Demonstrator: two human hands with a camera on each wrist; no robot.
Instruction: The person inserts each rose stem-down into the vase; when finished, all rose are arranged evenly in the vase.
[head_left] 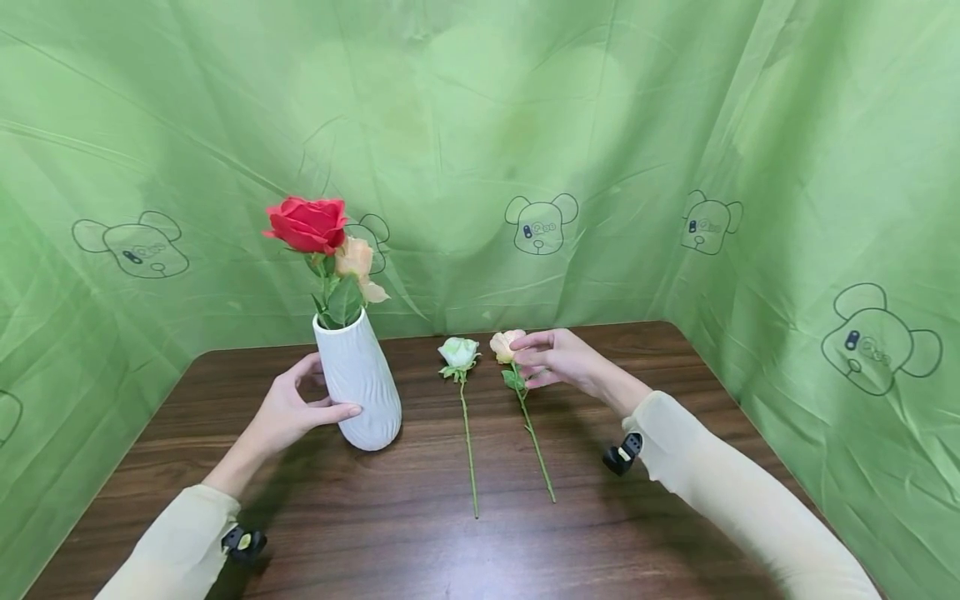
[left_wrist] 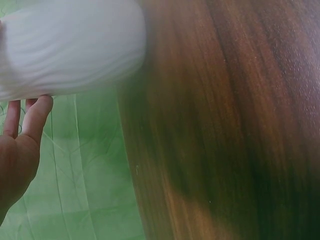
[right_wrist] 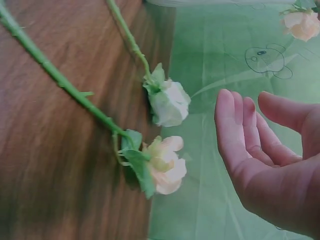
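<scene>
Peach rose (head_left: 502, 347) lies on the tabletop (head_left: 405, 533), bloom just left of the nearer right hand (head_left: 558, 362), whose loosely curved fingers pinch nothing, stem pointing toward the person, while the left hand (head_left: 294, 408) grips the white vase (head_left: 360, 375).

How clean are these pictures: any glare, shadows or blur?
Head view: fairly crisp, with pale glare on the near part of the table and a shadow beside the left sleeve; left wrist view: the white vase looks hazy, a dark shadow crossing the wood; right wrist view: the lying peach rose looks slightly soft.
</scene>
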